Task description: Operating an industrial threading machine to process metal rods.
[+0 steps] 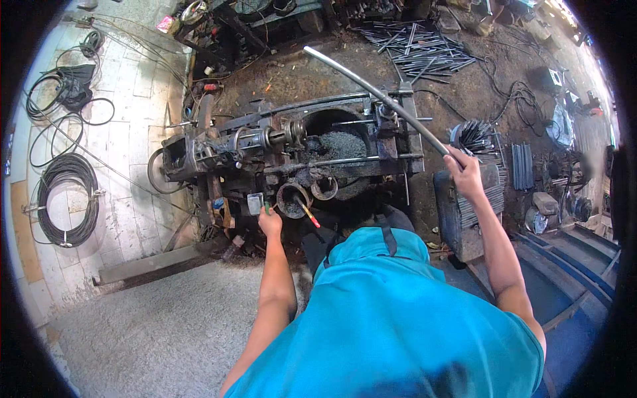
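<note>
My right hand (464,174) is raised at the right, its fingers wrapped round one end of a long grey metal rod (378,95). The rod slants up to the left over a greasy machine (249,142) with a chuck-like head and two guide bars. My left hand (270,223) is low at the machine's near side, closed on a short green handle (267,207); a pale square piece (255,203) shows beside it, and I cannot tell whether they are joined. Just right of that hand, a round can (292,202) holds a red-tipped stick (310,217).
Metal shavings (338,144) fill the machine's pan. Loose rods (424,50) lie on the far floor. At the right stand bundled rods (479,209) by a dark metal box (454,219). A coil of black cable (45,205) and looped hoses lie on the left tiles.
</note>
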A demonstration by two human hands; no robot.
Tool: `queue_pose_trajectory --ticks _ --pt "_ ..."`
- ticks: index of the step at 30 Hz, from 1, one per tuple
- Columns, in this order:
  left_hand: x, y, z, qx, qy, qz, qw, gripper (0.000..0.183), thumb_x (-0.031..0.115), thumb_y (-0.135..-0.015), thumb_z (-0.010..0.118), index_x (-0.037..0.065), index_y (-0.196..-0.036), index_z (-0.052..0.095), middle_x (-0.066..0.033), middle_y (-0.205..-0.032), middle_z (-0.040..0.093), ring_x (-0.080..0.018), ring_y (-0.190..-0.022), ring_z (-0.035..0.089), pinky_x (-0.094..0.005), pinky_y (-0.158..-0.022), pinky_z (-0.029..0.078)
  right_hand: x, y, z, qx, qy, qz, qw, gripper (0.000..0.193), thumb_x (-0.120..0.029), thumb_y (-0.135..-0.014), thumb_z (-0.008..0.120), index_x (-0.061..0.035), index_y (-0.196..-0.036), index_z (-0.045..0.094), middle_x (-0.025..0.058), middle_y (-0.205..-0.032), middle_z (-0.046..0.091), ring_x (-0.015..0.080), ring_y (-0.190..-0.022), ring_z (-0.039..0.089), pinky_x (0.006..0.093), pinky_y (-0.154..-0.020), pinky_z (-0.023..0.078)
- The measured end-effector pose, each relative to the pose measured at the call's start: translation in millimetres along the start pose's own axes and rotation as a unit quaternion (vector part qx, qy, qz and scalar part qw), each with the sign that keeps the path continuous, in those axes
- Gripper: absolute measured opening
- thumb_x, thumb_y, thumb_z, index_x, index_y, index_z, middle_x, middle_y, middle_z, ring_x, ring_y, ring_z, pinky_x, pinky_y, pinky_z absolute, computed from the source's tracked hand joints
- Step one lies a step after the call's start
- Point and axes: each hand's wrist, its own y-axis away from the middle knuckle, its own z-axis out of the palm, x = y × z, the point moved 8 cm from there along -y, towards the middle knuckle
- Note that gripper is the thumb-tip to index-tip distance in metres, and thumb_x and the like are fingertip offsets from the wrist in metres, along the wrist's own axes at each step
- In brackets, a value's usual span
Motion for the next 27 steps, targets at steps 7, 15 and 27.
queue_pose_trajectory --ticks 7,15,27 --pt "-21 -6 7 -0.007 0.044 -0.045 0.998 0.034 0.019 -0.095 0.052 -0.001 -0.122 0.058 -0.0277 -0.108 0.064 -0.0431 -0.101 0.062 -0.0478 -0.085 0.048 -24 0 18 0.092 -0.035 -0.127 0.987 0.031 -0.019 -0.088 0.07 -0.0008 -0.113 0.067 0.0083 -0.082 0.07 0.0075 -0.073 0.058 0.0261 -0.069 0.049" --pt "-10 -1 5 -0.017 0.042 -0.113 0.993 0.034 0.021 -0.094 0.053 0.003 -0.123 0.06 -0.026 -0.108 0.065 -0.0411 -0.095 0.064 -0.0465 -0.082 0.05 -55 -6 66 0.062 -0.041 -0.156 0.985 0.032 -0.022 -0.087 0.071 0.0015 -0.109 0.068 0.019 -0.09 0.071 0.0163 -0.075 0.068 0.0311 -0.073 0.051" --pt "-13 -1 5 0.025 0.056 -0.098 0.993 0.037 0.021 -0.094 0.053 0.003 -0.126 0.058 -0.0246 -0.108 0.065 -0.0373 -0.093 0.066 -0.0441 -0.078 0.052 -46 -8 75 0.06 -0.028 -0.143 0.987 0.032 -0.023 -0.087 0.071 0.0004 -0.109 0.068 0.0157 -0.065 0.064 0.0126 -0.054 0.054 0.0311 -0.056 0.047"
